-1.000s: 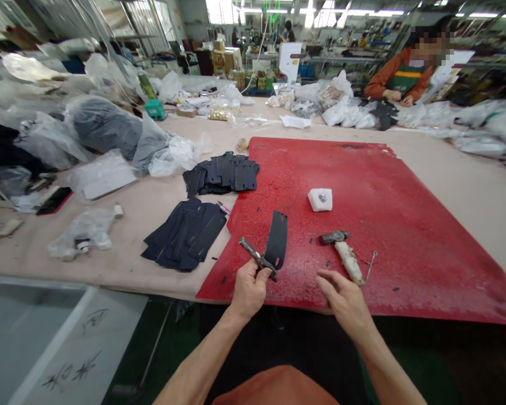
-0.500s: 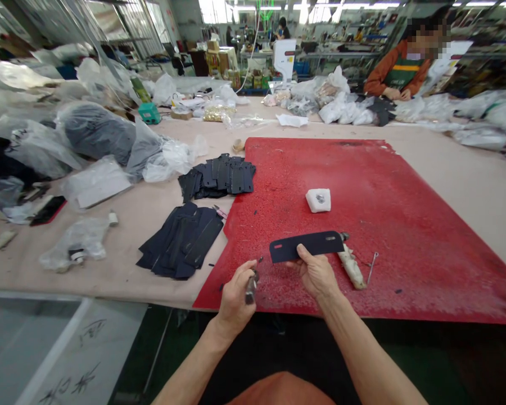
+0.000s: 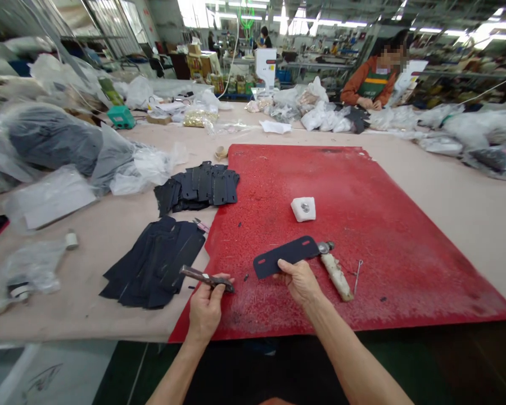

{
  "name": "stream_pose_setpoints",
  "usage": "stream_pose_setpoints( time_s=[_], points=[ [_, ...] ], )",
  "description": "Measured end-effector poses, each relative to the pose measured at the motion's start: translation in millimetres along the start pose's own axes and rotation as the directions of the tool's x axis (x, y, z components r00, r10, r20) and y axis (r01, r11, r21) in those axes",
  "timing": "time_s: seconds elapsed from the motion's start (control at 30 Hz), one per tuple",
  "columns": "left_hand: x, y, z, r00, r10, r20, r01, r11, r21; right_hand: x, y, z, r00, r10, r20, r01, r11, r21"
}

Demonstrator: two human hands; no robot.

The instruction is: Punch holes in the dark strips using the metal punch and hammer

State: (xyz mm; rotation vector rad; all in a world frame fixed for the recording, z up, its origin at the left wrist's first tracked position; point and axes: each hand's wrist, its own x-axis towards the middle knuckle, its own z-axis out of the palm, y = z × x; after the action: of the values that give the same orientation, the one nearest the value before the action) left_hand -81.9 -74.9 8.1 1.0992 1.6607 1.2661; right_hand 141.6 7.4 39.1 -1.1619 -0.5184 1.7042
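Note:
My left hand (image 3: 206,309) grips a dark metal tool (image 3: 200,274), which points to the left over the edge of the red mat (image 3: 375,208). Between the fingers and thumb of my right hand (image 3: 299,281) is a dark strip (image 3: 284,256) with rounded corners and a slot near each end. Just right of the strip lies a hammer (image 3: 336,275) with a wrapped, pale handle. A thin metal rod (image 3: 357,275) with a looped end is beside it. Farther back on the mat sits a white block (image 3: 303,208) with a round metal piece on top.
Two piles of dark pieces, one nearer (image 3: 152,261) and one farther (image 3: 198,188), lie left of the mat, with small pink-handled snips (image 3: 201,226) between. Plastic-wrapped bundles (image 3: 54,138) fill the left. A person (image 3: 371,84) is across the table.
The tool in my left hand has swung from pointing toward me to lying nearly level, pointing left. The strip in my right hand is tilted more. The whole view has shifted.

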Motion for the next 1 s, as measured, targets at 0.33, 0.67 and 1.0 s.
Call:
stream_pose_setpoints(
  time_s=[0.33, 0.67, 1.0],
  points=[
    [-13.7, -3.8, -5.9, 1.000, 0.005, -0.028, -0.009, 0.992, -0.122, 58.8, 5.5, 44.3, 0.983, 0.175, 0.061, -0.127, 0.873, -0.470],
    [-17.5, -1.9, -6.2, 0.998, 0.045, -0.035, -0.050, 0.984, -0.172, 180.6, -65.7, 189.3, 0.962, -0.021, 0.271, 0.225, 0.621, -0.751],
    [-39.7, -7.8, -17.8, 0.893, 0.125, -0.432, -0.199, 0.971, -0.132, -1.2, 97.8, 23.9, 0.635, -0.148, 0.758, 0.654, -0.419, -0.630]
  ],
)
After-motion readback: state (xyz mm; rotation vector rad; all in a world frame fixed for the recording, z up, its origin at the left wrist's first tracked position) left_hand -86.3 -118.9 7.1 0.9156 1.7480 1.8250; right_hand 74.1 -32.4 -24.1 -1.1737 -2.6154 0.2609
